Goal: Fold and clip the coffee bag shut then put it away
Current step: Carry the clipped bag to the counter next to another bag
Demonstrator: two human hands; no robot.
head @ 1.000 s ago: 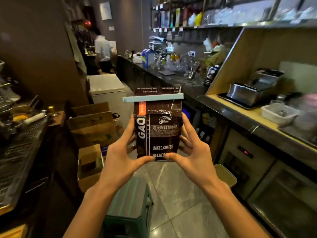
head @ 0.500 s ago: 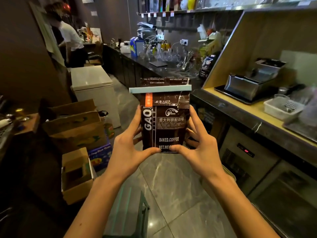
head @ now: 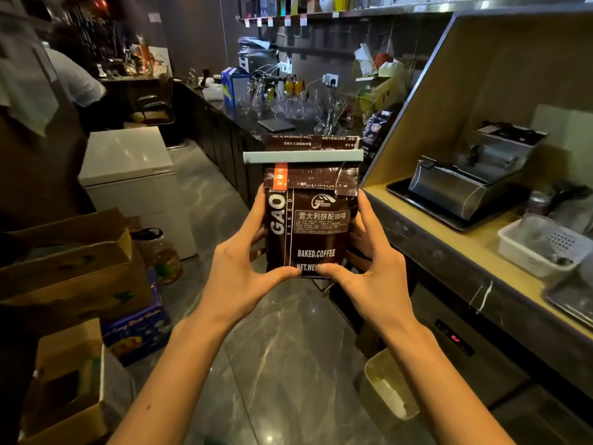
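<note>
A dark brown coffee bag (head: 316, 220) with white lettering stands upright in mid-air in front of me, over the aisle floor. Its top is folded over, and a long pale green clip (head: 303, 155) clamps across the fold. My left hand (head: 244, 268) grips the bag's left side, thumb across the bottom front. My right hand (head: 369, 268) holds the right side the same way. The fingers of both hands are hidden behind the bag.
A yellow-topped counter (head: 449, 226) on the right carries a steel machine (head: 465, 184) and a white basket (head: 539, 248). Cardboard boxes (head: 73, 271) stack on the left by a white chest freezer (head: 128, 175). A person in white (head: 73, 78) stands far left. A small bin (head: 388, 390) sits below right.
The view has swung left to right along the aisle and moved closer to the right-hand counter. The bag stays in both hands, carried forward; the grip has not changed.
</note>
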